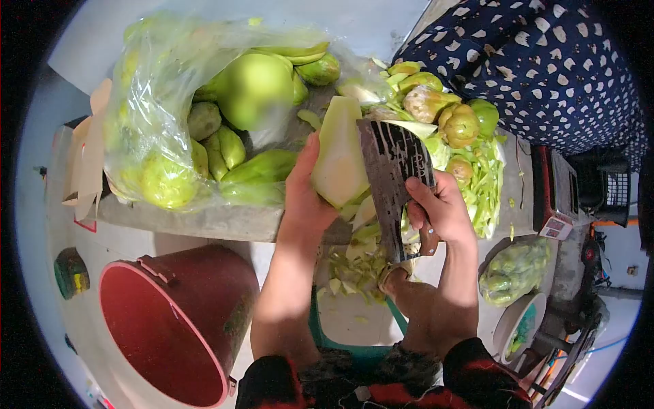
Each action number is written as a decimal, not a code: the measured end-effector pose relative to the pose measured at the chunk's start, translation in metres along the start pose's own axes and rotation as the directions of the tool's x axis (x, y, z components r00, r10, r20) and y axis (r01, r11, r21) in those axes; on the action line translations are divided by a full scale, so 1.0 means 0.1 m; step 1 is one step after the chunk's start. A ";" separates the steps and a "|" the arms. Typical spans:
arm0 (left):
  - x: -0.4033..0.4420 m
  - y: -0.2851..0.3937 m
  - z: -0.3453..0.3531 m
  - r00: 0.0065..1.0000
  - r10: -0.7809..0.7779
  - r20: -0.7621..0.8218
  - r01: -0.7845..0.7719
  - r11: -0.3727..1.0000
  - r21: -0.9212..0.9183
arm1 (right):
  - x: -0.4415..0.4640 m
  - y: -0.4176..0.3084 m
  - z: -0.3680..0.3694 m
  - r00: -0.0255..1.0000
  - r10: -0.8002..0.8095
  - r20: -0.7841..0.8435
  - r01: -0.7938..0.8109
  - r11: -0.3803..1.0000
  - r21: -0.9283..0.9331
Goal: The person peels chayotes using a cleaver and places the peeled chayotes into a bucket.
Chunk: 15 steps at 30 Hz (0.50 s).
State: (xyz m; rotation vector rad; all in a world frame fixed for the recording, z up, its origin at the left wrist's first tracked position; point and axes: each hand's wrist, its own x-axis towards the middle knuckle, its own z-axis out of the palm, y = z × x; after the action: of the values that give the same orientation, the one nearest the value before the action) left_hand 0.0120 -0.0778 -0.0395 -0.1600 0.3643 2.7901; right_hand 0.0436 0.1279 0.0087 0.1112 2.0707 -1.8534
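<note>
My left hand (304, 187) is closed around the lower left side of a peeled pale-green fruit (338, 153), holding it upright above the table edge. Its flat face is whitish, with a faint yellow middle. My right hand (444, 211) grips a broad dark cleaver (395, 174) with a wooden handle, the thumb lying along the blade. Wet streaks mark the blade, which stands close beside the fruit's right side; whether they touch I cannot tell. Behind the cleaver lies a heap of green peelings (485, 194) with several whole fruits, some brownish.
A clear plastic bag (146, 129) of green fruits lies on the table's left. Below it stands a large red bucket (174, 320). Peel scraps (357, 269) lie below the table edge. A person in a dotted dark garment (524, 68) is at the far right, near a scale (553, 191).
</note>
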 end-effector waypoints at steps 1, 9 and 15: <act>0.02 0.01 0.02 0.998 0.020 -0.053 -0.019 1.000 0.012 | 0.02 0.00 0.03 1.000 -0.009 -0.019 0.009 1.000 0.011; 0.05 0.01 -0.05 0.999 0.025 -0.023 -0.022 0.990 0.138 | 0.03 0.06 0.13 0.995 -0.075 -0.068 0.078 0.996 0.035; 0.04 -0.12 0.01 0.999 0.010 -0.046 -0.007 0.998 0.067 | 0.03 0.05 0.20 0.990 -0.092 -0.108 0.103 0.990 0.095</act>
State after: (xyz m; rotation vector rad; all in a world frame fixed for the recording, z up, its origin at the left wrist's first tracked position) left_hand 0.0123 -0.0654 -0.0422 -0.2088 0.4695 2.7825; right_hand 0.0463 0.1085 0.0009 0.1363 2.0849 -2.0516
